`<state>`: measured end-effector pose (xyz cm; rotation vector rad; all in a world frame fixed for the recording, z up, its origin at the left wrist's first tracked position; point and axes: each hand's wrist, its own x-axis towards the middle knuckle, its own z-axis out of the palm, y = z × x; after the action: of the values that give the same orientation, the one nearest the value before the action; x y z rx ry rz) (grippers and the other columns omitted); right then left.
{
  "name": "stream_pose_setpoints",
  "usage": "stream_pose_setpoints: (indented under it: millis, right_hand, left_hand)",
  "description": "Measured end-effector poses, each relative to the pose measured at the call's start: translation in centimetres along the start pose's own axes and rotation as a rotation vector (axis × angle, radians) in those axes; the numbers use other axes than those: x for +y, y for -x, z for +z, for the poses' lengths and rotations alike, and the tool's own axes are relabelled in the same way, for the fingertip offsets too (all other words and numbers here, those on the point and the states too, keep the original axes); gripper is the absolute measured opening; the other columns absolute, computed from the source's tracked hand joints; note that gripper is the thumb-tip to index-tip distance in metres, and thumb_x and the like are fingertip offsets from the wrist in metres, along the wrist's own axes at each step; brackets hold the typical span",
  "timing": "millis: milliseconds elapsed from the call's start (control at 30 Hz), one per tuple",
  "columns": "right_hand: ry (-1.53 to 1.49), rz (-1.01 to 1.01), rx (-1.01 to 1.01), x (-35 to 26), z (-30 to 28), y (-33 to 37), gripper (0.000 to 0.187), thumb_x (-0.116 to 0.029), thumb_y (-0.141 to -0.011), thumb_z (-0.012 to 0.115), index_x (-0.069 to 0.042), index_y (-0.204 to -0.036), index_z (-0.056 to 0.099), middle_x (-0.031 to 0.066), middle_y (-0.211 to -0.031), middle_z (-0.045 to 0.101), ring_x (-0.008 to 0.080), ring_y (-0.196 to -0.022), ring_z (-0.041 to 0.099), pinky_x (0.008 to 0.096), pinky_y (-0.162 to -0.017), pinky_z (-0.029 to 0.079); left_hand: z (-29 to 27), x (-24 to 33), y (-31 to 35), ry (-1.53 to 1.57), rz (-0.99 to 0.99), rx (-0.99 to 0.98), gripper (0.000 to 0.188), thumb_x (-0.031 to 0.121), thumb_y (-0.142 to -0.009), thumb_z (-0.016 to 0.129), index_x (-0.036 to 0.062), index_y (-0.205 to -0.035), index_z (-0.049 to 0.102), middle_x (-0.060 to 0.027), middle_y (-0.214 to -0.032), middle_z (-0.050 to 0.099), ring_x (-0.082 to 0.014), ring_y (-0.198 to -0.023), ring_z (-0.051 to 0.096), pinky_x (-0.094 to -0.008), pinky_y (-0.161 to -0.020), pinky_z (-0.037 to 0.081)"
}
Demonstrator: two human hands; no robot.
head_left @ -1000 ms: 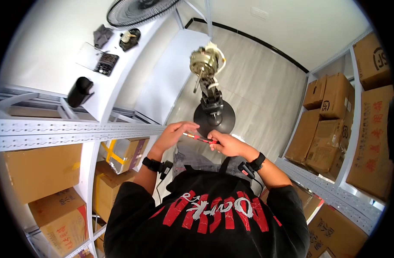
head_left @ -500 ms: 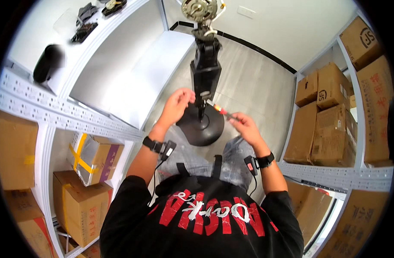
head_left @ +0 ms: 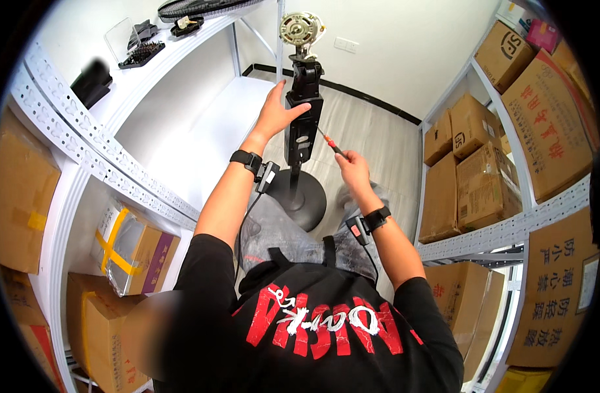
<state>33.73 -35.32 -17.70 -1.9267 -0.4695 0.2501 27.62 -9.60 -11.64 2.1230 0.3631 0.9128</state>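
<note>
On the pale grey floor (head_left: 381,131), the round black base (head_left: 306,208) looks heavy enough to anchor what rises from it. Beyond, the right hand (head_left: 356,171) has its fingers clamped on the rear of a slim red-and-black screwdriver (head_left: 332,143), its thin shaft reaching the right edge of the tall black box-shaped housing (head_left: 304,128); the tool should be light and stiff, best gripped by that handle. The left hand (head_left: 273,119) has thumb and fingers apart, thumb across the housing, probably hard, smooth, best braced by its sides. Farthest, the exposed round metal motor (head_left: 301,29) looks weighty, its white wires (head_left: 321,31) fragile.
</note>
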Motion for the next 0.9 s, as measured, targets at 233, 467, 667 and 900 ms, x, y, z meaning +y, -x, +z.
stream_pose_setpoints:
  millis: [233,467,667,900]
  right_hand:
    - [-0.004,-0.018,-0.015,1.4,1.2,-1.4,0.029,-0.026,-0.092,0.069,0.001,-0.1,0.067,-0.0006,-0.068,0.054,0.0093,-0.061,0.049,0.0294,-0.056,0.04]
    - [-0.074,0.033,-0.022,-1.0,1.5,-1.4,0.032,-0.029,-0.093,0.066,0.002,-0.097,0.067,0.005,-0.07,0.06,0.0155,-0.063,0.056,0.0343,-0.06,0.046]
    - [0.076,-0.011,0.072,-0.8,0.7,-1.8,0.03,-0.029,-0.091,0.066,0.0,-0.099,0.069,0.0099,-0.072,0.064,0.0214,-0.066,0.062,0.0358,-0.063,0.048]
    - [-0.02,-0.186,0.148,-3.6,-4.0,1.2,0.025,-0.019,-0.087,0.072,-0.001,-0.104,0.07,0.0082,-0.07,0.062,0.0146,-0.063,0.057,0.0313,-0.062,0.047]
  left_hand:
    - [0.8,0.9,-0.5,0.363,-0.185,-0.199,0.079,0.035,-0.08,0.083,-0.0071,-0.137,0.047,-0.0157,-0.125,0.061,-0.0235,-0.114,0.059,-0.035,-0.102,0.045]
    - [2.2,-0.9,-0.3,0.221,-0.151,-0.113,0.071,0.03,-0.078,0.085,-0.0045,-0.126,0.047,-0.0138,-0.114,0.062,-0.0203,-0.109,0.06,-0.0334,-0.098,0.048]
    - [2.7,-1.2,-0.8,0.321,-0.107,-0.103,0.078,0.03,-0.071,0.09,-0.0055,-0.125,0.047,-0.0129,-0.109,0.062,-0.0202,-0.1,0.062,-0.0322,-0.09,0.051]
    - [1.0,0.4,-2.6,0.32,-0.033,-0.249,0.08,0.028,-0.072,0.089,-0.0046,-0.13,0.046,-0.0145,-0.116,0.063,-0.0226,-0.105,0.062,-0.0341,-0.095,0.049]
